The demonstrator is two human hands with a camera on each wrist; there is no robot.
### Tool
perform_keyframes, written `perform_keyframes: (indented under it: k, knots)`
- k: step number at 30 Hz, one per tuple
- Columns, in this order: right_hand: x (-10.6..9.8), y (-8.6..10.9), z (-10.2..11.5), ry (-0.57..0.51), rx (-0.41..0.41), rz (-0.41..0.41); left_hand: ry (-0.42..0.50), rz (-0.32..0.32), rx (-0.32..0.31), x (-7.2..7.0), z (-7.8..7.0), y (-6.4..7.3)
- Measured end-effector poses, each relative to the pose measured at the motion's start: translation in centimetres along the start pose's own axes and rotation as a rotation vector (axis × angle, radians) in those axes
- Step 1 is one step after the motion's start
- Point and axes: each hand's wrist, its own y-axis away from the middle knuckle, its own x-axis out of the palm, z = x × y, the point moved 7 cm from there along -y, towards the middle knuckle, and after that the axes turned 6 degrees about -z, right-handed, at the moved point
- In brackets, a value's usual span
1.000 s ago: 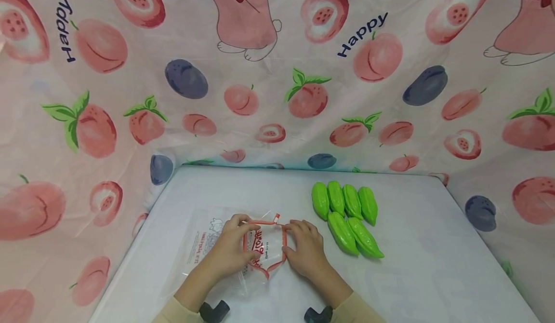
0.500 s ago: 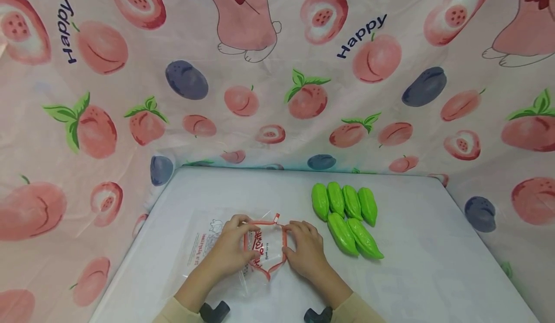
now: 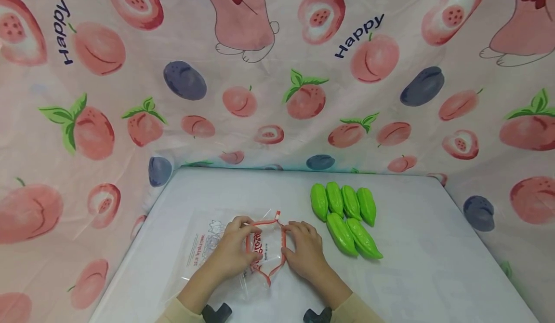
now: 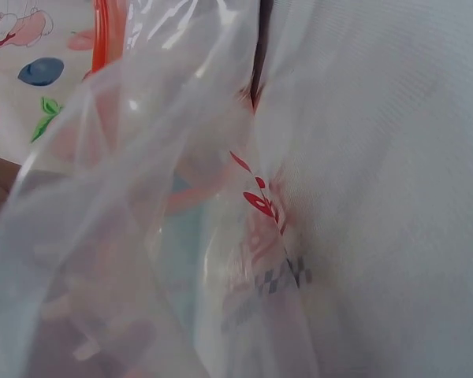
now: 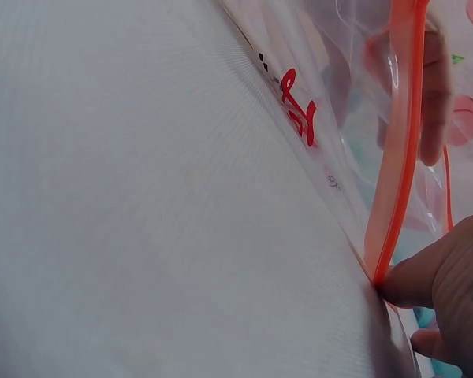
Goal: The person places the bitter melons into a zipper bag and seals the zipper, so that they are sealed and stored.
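A clear plastic zip bag (image 3: 269, 243) with an orange-red zip strip and red lettering lies on the white table, its mouth spread toward me. My left hand (image 3: 236, 248) pinches the mouth's left edge, thumb and fingers apart along the strip. At the opposite edge, my right hand (image 3: 305, 248) grips the strip between thumb and fingers. The right wrist view shows the thumb (image 5: 418, 276) pressed against the orange strip (image 5: 398, 157). Loose film (image 4: 102, 197) hides most of the left hand in the left wrist view. A slider end (image 3: 278, 215) sticks up at the far side.
Right of my right hand, several bright green ribbed toy fruits (image 3: 340, 234), like star fruit, lie in two rows. The bag's printed body (image 3: 199, 246) spreads left under my left forearm. A fruit-patterned cloth (image 3: 277, 96) walls the table (image 3: 412, 265) at back and sides.
The bag's mouth has grown slightly narrower and longer, and my left hand has shifted a little to the right. Both hands keep their hold; the green fruits have not moved.
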Motion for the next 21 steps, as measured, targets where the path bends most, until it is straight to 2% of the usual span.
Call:
perform_keyframes:
  k: [11,21]
  knots:
    - [-0.07,0.14,0.3,-0.031,0.006,-0.001,-0.011,0.004,-0.007,0.39,-0.04,-0.25]
    - [-0.46,-0.62,0.73,-0.05,-0.004,-0.013,-0.015,-0.004,0.001,0.48,-0.27,-0.49]
